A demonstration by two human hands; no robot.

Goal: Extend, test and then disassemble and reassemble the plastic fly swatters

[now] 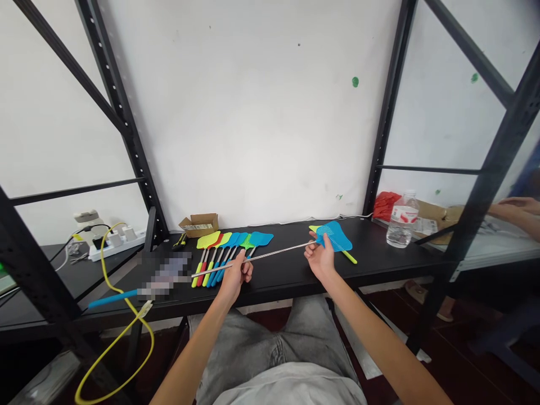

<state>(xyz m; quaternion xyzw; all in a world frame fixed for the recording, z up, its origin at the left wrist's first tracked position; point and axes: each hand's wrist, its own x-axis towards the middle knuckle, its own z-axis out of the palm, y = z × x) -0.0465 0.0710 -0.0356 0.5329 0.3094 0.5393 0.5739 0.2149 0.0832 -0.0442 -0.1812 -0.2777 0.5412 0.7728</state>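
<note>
A blue fly swatter (340,237) with a long, drawn-out metal rod stretches across in front of me. My right hand (321,259) pinches its head near the neck, thumb on top. Further down, my left hand (237,275) is closed around the rod, and the blue handle (112,299) sticks out at the left. Under and behind the blue head lies a yellow-green fly swatter (350,257), mostly hidden. Beyond my left hand, several short fly swatters (208,241) in yellow, red, blue and green lie side by side on the black table (282,273), heads toward the wall.
Left of the row lies a blurred-out object (166,274), with a yellow cable (154,337) looping nearby. A small open cardboard box (200,225) stands behind. A power strip (118,243) is far left. At right are a water bottle (403,219), a red bag (386,205) and another person's hand (517,209).
</note>
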